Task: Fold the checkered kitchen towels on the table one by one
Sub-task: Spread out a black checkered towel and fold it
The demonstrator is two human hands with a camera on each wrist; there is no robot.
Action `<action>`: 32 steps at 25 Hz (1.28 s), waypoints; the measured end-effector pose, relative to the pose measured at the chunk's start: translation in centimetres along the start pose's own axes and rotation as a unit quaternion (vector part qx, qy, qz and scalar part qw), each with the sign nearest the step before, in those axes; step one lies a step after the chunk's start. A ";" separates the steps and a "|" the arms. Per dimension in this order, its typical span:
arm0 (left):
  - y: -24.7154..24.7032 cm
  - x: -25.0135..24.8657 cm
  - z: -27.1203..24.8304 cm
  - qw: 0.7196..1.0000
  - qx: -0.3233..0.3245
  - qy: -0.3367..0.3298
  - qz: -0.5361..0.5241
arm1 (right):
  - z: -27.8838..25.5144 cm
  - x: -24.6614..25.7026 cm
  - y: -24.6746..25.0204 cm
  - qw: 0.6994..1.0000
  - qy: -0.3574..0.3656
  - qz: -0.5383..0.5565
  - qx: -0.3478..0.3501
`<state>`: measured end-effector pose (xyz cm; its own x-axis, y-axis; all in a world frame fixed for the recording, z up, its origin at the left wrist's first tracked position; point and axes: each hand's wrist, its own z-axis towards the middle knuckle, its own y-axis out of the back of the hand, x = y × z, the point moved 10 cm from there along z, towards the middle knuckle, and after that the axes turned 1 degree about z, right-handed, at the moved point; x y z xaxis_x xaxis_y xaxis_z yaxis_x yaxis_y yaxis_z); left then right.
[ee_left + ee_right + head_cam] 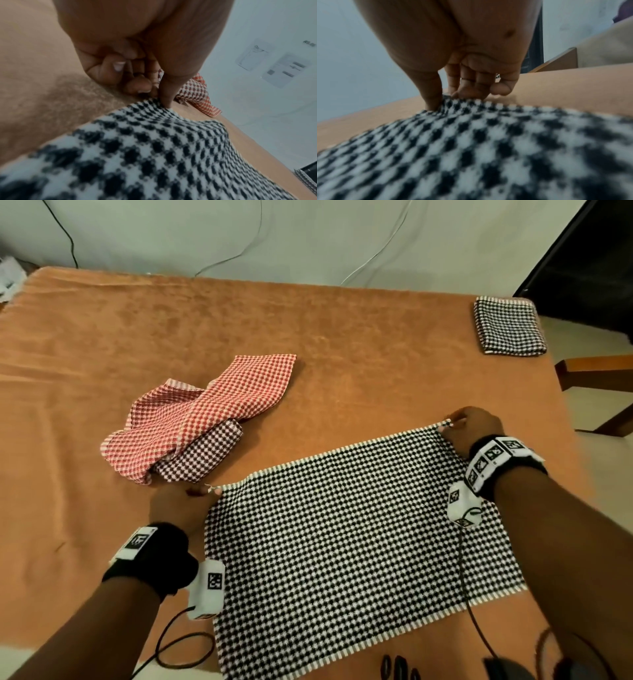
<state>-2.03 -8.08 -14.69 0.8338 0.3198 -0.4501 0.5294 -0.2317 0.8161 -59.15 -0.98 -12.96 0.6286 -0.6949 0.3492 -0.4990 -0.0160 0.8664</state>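
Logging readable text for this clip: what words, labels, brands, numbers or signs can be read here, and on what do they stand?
No word or number reads clearly.
Wrist bands: square black-and-white coded markers, no letters.
White tag by the left wrist: another coded marker, no letters.
Papers on the wall: printed lines and a small code square, too blurred to read.
Small dark marking on the wall: too blurred to read.

A spread towel point(356, 546) is lying flat on the near part of the table point(359, 344). The left hand point(180, 505) is pinching its far left corner, the right hand point(474, 428) its far right corner. A heap of crumpled towels point(202, 416) is sitting behind it to the left, well apart from a folded towel point(508, 326) lying at the table's far right corner.
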 end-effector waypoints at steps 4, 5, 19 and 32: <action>1.3 -4.0 -0.2 0.995 -0.046 -0.090 0.023 | 0.1 -2.0 1.3 0.998 -0.040 0.024 -0.036; 1.5 -5.1 0.1 0.993 -0.050 -0.105 0.005 | 0.0 -3.1 2.2 0.997 -0.054 0.032 -0.055; -14.1 -18.0 -9.6 0.839 0.183 -0.417 0.297 | -12.8 6.7 -9.8 0.950 0.219 -0.200 0.102; -9.2 -11.4 1.6 0.917 0.124 -0.279 0.258 | -11.7 -13.7 -0.2 0.987 -0.149 0.050 0.025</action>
<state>-16.11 -11.06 -17.67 0.8971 -0.3943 -0.1995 0.0046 -0.4432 0.8964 -60.61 16.95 -13.76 0.3760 -0.8749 0.3051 -0.5828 0.0327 0.8120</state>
